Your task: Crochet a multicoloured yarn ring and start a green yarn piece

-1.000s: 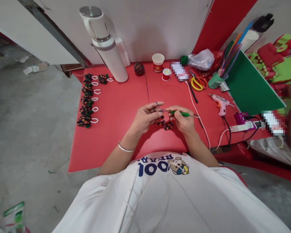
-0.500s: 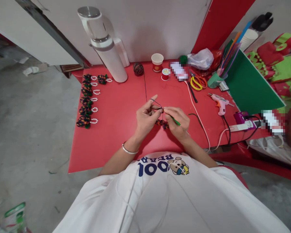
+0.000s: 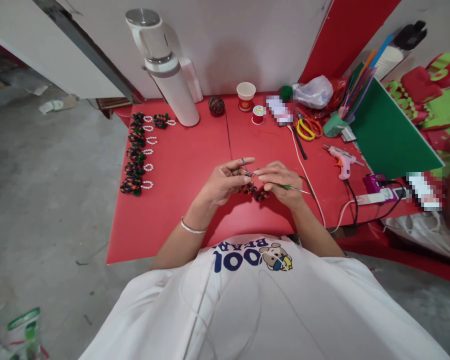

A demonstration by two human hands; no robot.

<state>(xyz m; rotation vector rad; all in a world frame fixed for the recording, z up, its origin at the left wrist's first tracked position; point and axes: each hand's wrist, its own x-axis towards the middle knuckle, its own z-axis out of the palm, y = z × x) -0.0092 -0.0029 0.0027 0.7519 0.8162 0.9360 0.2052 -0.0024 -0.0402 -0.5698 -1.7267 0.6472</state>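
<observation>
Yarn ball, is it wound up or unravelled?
Mostly wound: the yarn ball is a round bundle, with one strand leading toward the left hand.

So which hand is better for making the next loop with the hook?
Probably the right: the right hand holds the green-handled hook, pointing toward the yarn piece. The left hand looks busy pinching that piece, with the yarn strand running over its index finger.

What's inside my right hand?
Your right hand holds a green-handled tool; some green and its silver rear end show; the rest of the handle is covered.
</observation>
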